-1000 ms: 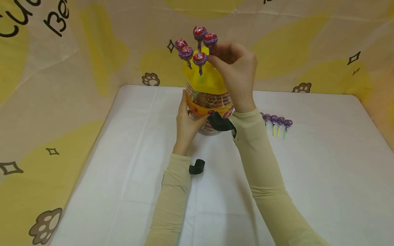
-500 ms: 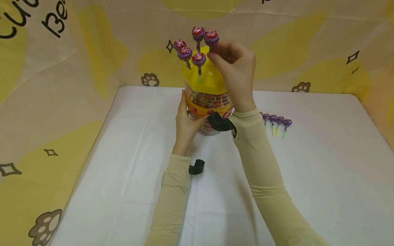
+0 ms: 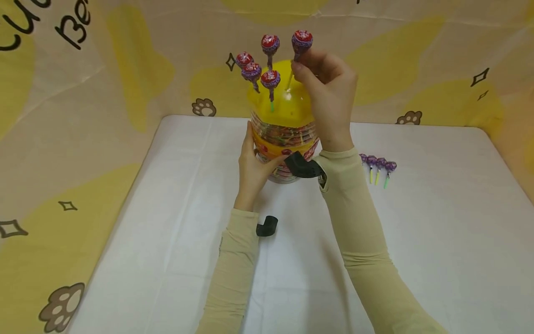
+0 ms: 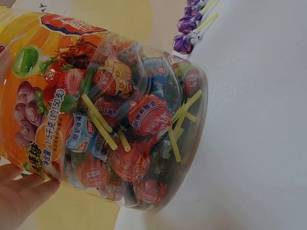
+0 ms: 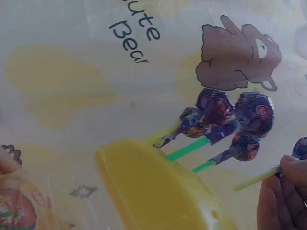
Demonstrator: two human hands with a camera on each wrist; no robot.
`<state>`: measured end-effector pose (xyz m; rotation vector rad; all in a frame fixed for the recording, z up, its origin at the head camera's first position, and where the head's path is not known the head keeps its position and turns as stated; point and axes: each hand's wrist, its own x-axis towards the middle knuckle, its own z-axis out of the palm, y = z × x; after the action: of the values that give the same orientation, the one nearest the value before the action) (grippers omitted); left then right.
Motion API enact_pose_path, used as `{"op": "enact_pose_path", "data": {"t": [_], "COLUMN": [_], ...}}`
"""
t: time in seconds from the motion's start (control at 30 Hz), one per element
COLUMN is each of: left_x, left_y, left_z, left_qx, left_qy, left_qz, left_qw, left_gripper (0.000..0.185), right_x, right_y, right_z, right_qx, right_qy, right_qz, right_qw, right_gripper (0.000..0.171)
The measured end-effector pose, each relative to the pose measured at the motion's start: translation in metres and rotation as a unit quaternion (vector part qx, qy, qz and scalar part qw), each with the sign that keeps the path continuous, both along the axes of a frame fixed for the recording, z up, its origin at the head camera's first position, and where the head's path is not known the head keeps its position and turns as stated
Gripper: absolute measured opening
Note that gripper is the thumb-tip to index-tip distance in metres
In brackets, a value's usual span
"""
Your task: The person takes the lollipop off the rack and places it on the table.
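While pinched, lollipop (image 3: 302, 41) above right grip (image 3: 329, 88)

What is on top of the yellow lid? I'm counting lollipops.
Four lollipops stand in the lid. The right hand holds a fifth above it. Holes behind the hand are hidden.

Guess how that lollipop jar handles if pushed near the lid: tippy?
Probably stable: the lollipop jar looks packed full in the left wrist view, so likely heavy and bottom-weighted. It is tall, though, and the left hand braces its base, hinting it could slide on the white tablecloth.
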<state>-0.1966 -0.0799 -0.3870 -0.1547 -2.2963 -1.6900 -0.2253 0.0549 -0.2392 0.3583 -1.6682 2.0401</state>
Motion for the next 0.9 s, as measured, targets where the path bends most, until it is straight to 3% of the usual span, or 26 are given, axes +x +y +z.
{"op": "enact_pose_path", "data": {"t": [0.27,0.57,0.7,0.9], "left_x": [0.0,-0.002,-0.003,-0.003], "left_y": [0.001,0.001,0.0,0.0], "left_z": [-0.001,-0.001,-0.001,-0.002], "left_qx": [0.0,0.004,0.002,0.001], "left_qy": [0.006,0.002,0.004,0.004], "left_qz": [-0.002,0.0,0.004,0.005], "left_qw": [1.0,1.0,1.0,1.0], "left_gripper": [0.105,0.106,0.107,0.107], "right_x": [0.011,0.027,0.032,0.042], "right_y": [0.016,0.036,0.044,0.06], "right_z": [-0.01,-0.02,-0.03,-0.05], "right_qx": [0.001,-0.036,-0.022,0.02], "right_qy": [0.041,-0.02,-0.025,-0.031], "right_qz": [0.014,0.051,0.056,0.027], "right_qw": [0.999,0.998,0.998,0.999], "right_gripper": [0.008,0.008,0.009,0.01]}}
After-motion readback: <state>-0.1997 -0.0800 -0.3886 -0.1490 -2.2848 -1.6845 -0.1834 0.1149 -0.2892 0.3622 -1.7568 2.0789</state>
